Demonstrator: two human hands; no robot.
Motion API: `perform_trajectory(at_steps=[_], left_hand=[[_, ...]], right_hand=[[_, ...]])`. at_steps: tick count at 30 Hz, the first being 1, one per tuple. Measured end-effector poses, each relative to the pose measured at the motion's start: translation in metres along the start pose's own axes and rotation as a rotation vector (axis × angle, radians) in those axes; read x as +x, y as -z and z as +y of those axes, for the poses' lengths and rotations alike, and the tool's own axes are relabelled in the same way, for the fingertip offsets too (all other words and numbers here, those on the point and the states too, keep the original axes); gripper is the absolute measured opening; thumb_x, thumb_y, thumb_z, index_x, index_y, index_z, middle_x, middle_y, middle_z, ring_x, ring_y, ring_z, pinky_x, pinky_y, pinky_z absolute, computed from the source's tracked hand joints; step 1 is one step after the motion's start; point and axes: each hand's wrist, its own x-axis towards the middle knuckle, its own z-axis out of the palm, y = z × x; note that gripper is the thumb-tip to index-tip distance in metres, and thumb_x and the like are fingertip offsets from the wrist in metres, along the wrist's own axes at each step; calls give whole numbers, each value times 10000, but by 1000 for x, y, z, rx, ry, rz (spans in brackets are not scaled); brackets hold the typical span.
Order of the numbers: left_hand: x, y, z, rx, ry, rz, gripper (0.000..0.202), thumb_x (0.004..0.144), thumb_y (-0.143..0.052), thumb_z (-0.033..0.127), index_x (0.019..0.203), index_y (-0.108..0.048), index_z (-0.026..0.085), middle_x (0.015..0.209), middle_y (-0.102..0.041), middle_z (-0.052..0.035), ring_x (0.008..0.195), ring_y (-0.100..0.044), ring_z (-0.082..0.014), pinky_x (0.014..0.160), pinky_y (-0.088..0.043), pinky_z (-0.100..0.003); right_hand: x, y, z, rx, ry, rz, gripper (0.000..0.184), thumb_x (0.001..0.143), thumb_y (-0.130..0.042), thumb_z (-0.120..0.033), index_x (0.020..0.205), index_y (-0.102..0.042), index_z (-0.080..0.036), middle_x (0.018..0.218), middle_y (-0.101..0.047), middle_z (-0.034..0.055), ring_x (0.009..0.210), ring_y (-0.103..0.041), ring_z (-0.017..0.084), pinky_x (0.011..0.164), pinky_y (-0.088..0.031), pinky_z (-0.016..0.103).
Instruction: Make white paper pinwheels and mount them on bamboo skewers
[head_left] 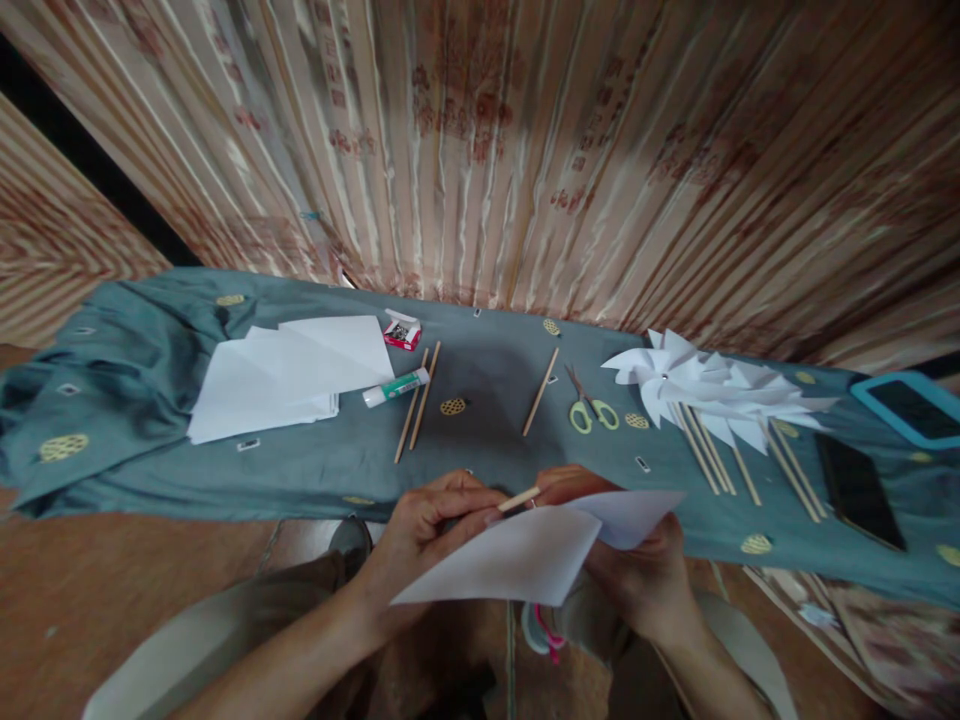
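Observation:
My left hand (427, 530) is closed, its fingers pinching the end of a thin wooden stick (519, 498) and the top of a folded white paper piece (525, 555). My right hand (637, 570) is closed on the same paper from behind and below, largely hidden by it. Both hands are held close together just in front of the near edge of the teal cloth (300, 470).
On the cloth lie a stack of white paper sheets (285, 375), a glue stick (396, 388), a small red box (402, 331), loose wooden sticks (417, 410), green scissors (591, 405), finished white paper pinwheels (705, 390), a dark phone (859, 490) and a blue-cased tablet (911, 405). Curtain behind.

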Motion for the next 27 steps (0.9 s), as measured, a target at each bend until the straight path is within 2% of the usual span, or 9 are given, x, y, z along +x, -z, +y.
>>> perform_trajectory(at_steps=[5, 13, 17, 20, 27], left_hand=[[-2, -1, -1, -23, 13, 10, 180, 839, -628, 308, 929, -776, 257, 810, -629, -51, 739, -575, -143, 640, -437, -225], [-2, -5, 12, -75, 87, 29, 149, 760, -689, 349, 788, -792, 247, 702, -588, -21, 645, -555, -129, 565, -416, -210], [-2, -3, 10, -60, 49, 25, 197, 767, -687, 395, 794, -793, 231, 688, -609, -38, 644, -553, -141, 563, -421, -222], [-3, 0, 6, -16, 26, 2, 238, 795, -663, 422, 830, -791, 224, 706, -609, -52, 666, -556, -147, 579, -421, -227], [-6, 6, 6, 104, -47, -75, 259, 877, -572, 393, 940, -775, 246, 733, -599, -45, 669, -546, -131, 588, -418, -224]], right_hand=[[-1, 0, 1, 1, 23, -6, 108, 795, -681, -253, 890, -722, -282, 856, -727, 10, 810, -684, 199, 719, -565, 294], [-1, -1, -4, -55, -59, -45, 84, 810, -649, -285, 835, -714, -237, 834, -711, 45, 802, -666, 221, 708, -555, 341], [-5, 1, -3, -92, -33, -95, 94, 824, -626, -242, 867, -710, -232, 860, -717, 55, 847, -657, 230, 758, -547, 371], [-8, 1, -2, -79, -40, -83, 112, 823, -634, -220, 903, -707, -247, 883, -713, 47, 853, -656, 223, 755, -547, 360], [-9, -1, -3, -81, -64, -14, 142, 790, -683, -340, 882, -713, -236, 870, -710, 47, 806, -669, 221, 698, -557, 323]])
